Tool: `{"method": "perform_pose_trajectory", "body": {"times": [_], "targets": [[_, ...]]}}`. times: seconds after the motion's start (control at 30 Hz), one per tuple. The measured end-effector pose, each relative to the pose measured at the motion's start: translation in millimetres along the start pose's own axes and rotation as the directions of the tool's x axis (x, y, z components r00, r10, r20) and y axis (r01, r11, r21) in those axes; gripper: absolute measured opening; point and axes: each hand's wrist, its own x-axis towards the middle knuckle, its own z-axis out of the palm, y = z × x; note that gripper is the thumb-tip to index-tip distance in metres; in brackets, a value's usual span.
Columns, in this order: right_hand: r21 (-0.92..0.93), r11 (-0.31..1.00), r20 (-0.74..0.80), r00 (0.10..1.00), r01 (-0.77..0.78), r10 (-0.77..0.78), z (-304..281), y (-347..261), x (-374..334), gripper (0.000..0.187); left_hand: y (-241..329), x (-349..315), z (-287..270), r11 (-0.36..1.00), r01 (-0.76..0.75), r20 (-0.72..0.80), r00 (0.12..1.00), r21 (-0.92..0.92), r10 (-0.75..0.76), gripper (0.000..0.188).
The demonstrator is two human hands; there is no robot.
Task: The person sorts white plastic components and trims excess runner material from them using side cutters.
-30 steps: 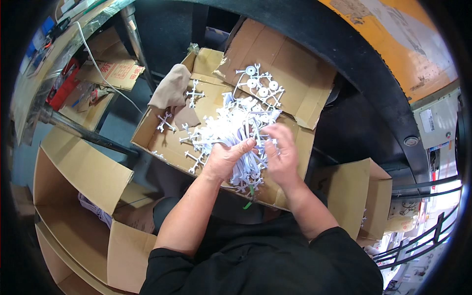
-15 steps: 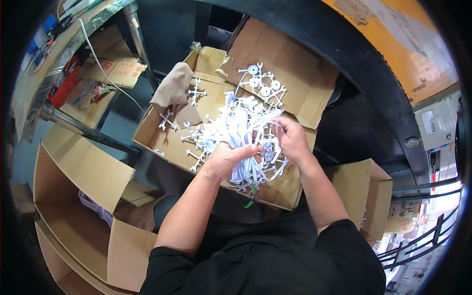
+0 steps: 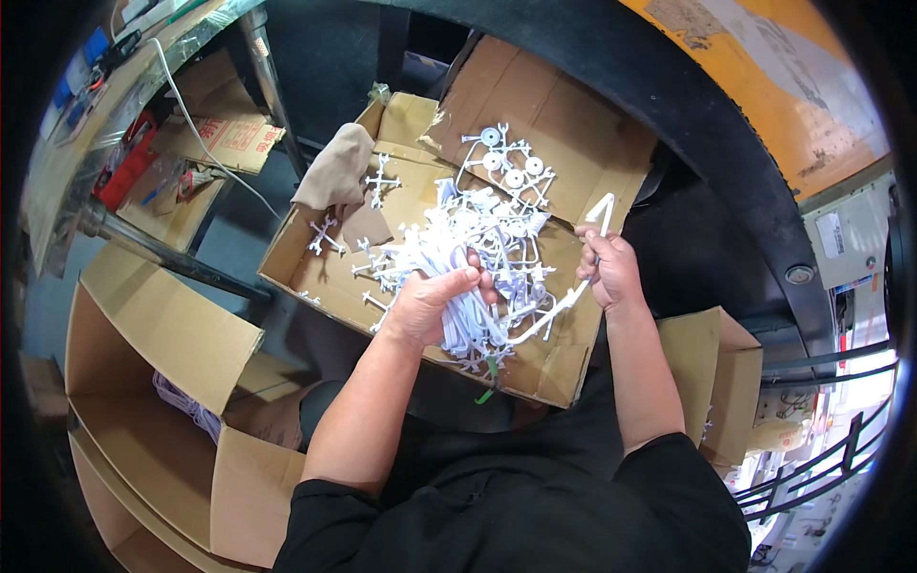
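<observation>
My left hand (image 3: 430,304) is closed around a bundle of long white plastic strips (image 3: 463,323) above a shallow cardboard box (image 3: 559,371). My right hand (image 3: 611,269), to the right of the bundle, pinches one white plastic strip (image 3: 604,216). That strip sticks up past the fingers, and its lower part curves back toward the bundle. Beneath and behind my left hand lies a tangled heap of white plastic pieces (image 3: 497,215). Branched white pieces (image 3: 383,180) and round white discs (image 3: 514,179) lie around it. A green strip (image 3: 486,394) hangs over the near edge.
A beige cloth (image 3: 336,164) drapes over the box's left rim. Open cardboard boxes stand at the lower left (image 3: 143,458) and right (image 3: 693,368). A metal-legged table (image 3: 205,29) is at upper left; a black curved frame (image 3: 735,124) borders the far right side.
My right hand has moved right, away from the bundle, drawing out a white strip that now points upward. My left hand keeps its hold and has barely moved.
</observation>
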Motion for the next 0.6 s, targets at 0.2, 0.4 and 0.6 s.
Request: {"method": "perform_pose_trajectory", "body": {"times": [0.2,0.4,0.6], "targets": [[0.172,0.946,0.368,0.909,-0.275,0.197,32,18,-22,0.027,2,-2,-2,0.997,0.032,0.254,0.967,-0.066,-0.014,0.025],[0.087,0.973,0.478,0.866,-0.215,0.148,46,44,-17,0.021,-2,-7,-4,0.999,0.039,0.368,0.930,-0.025,-0.027,0.032],[0.311,0.912,0.549,0.834,-0.269,0.059,13,25,-18,0.015,5,-5,10,0.985,0.054,-0.073,0.996,0.161,-0.042,0.035]]}}
